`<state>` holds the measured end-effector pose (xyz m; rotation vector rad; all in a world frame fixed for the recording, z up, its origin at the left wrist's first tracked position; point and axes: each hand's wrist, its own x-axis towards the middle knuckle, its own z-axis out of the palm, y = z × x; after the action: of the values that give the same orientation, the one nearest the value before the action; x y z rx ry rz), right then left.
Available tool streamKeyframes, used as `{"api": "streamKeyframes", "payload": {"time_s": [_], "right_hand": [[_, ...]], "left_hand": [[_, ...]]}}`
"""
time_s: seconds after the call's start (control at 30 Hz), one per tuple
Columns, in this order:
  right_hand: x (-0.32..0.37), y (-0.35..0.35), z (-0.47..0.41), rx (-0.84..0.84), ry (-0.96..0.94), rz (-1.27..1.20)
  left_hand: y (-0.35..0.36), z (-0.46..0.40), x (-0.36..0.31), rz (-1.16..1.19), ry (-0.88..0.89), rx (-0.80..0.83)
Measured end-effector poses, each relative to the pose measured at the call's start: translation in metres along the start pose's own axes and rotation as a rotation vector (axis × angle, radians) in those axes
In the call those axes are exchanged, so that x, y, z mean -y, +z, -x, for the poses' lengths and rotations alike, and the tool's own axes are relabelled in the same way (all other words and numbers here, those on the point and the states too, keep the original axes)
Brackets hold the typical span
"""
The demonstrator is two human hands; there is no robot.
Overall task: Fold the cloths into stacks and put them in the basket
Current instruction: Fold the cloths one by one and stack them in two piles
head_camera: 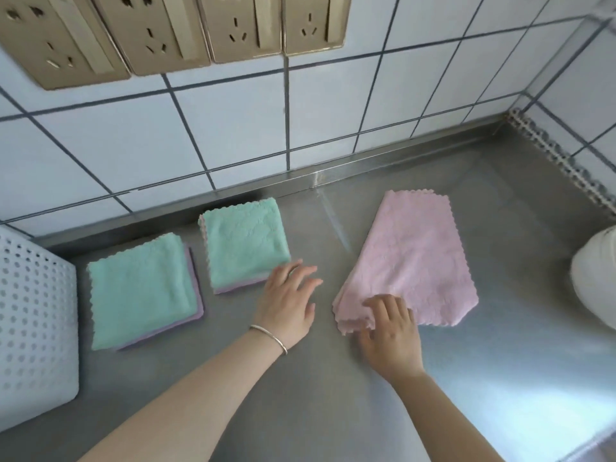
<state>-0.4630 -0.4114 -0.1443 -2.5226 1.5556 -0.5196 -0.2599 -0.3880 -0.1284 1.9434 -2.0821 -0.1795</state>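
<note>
Pink cloth (413,258) under right hand (390,335), left hand (288,305) just beside

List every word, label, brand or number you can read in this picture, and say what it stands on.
None: nothing here carries readable text.
Wall sockets: plain gold faces, no lettering visible.
White perforated basket: no label visible.
Pink cloth and the green-topped stacks: no tags or print visible.

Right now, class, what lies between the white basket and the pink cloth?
In the head view: two green-topped stacks and the left hand, between basket and pink cloth.
</note>
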Motion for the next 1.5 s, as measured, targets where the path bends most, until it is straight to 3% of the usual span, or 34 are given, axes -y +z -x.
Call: {"api": "streamKeyframes", "payload": {"time_s": [0.17, 0.27, 0.5, 0.6, 0.73, 1.0, 1.13, 1.33, 1.5], "right_hand": [[-0.028, -0.001, 0.008, 0.060, 0.045, 0.057], [-0.033, -0.004, 0.002, 0.086, 0.039, 0.037], [-0.041, -0.013, -0.010, -0.046, 0.023, -0.114], [-0.049, -0.021, -0.023, -0.093, 0.009, 0.006], [-0.075, -0.051, -0.050, -0.213, 0.223, 0.101], [-0.094, -0.155, -0.097, -0.245, 0.296, 0.127], [-0.056, -0.206, -0.100, -0.238, 0.203, -0.096], [0.030, -0.249, -0.100, -0.417, -0.059, -0.365], [0.090, -0.242, -0.098, -0.288, -0.148, -0.425]], "left_hand": [[0.021, 0.005, -0.038, 0.086, 0.020, 0.148], [0.018, -0.004, -0.054, 0.024, -0.006, 0.208], [0.017, -0.037, -0.080, 0.037, -0.159, 0.275], [0.010, -0.051, -0.088, 0.160, -0.227, 0.184], [-0.021, -0.074, -0.100, 0.257, -0.300, 0.061], [-0.119, -0.079, -0.092, 0.322, -0.231, -0.263], [-0.178, -0.041, -0.069, 0.274, -0.165, -0.346], [-0.249, 0.026, -0.021, 0.279, -0.204, -0.471], [-0.270, 0.083, 0.023, 0.305, -0.383, -0.466]]}}
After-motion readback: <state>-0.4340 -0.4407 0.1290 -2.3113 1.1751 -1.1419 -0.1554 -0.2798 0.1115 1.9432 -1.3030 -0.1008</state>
